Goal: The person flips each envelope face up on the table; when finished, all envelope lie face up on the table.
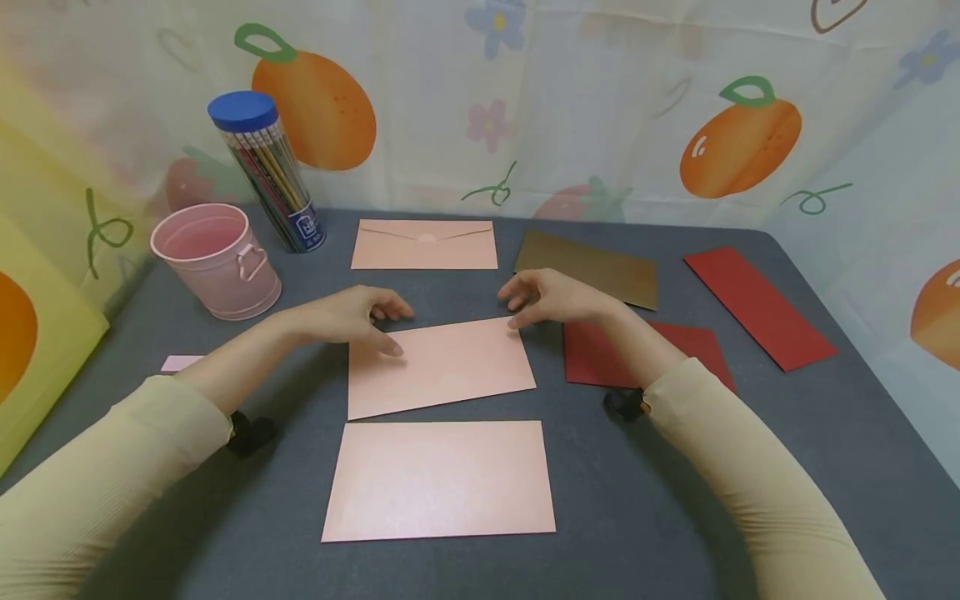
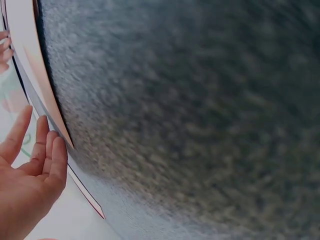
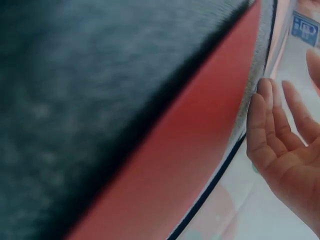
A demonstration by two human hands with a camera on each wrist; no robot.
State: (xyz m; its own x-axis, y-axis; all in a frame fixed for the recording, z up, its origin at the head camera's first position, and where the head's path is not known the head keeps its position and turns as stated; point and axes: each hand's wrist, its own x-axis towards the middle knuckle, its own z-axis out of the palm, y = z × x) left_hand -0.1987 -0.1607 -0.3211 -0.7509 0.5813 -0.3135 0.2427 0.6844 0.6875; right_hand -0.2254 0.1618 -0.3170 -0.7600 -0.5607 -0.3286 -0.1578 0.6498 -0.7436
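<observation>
A pink envelope [image 1: 442,375] lies slightly turned on the grey table between my hands. My left hand [image 1: 352,317] hovers at its upper left, thumb over the paper. Near its upper right corner is my right hand [image 1: 555,296], the thumb at or just above the edge. Both wrist views show loosely extended fingers [image 2: 59,155] with nothing between them. A second pink envelope [image 1: 441,479] lies flat closer to me, just below the turned one. Farther back, a third pink envelope [image 1: 427,254] shows its flap side.
A gold-brown envelope [image 1: 592,267] and a red envelope [image 1: 622,354] lie beneath or beside my right arm; another red envelope [image 1: 757,308] is farther right. At the back left stand a pink bucket [image 1: 225,275] and a blue-lidded tube of pencils [image 1: 273,175]. A pale pink piece [image 1: 180,363] peeks from behind my left forearm.
</observation>
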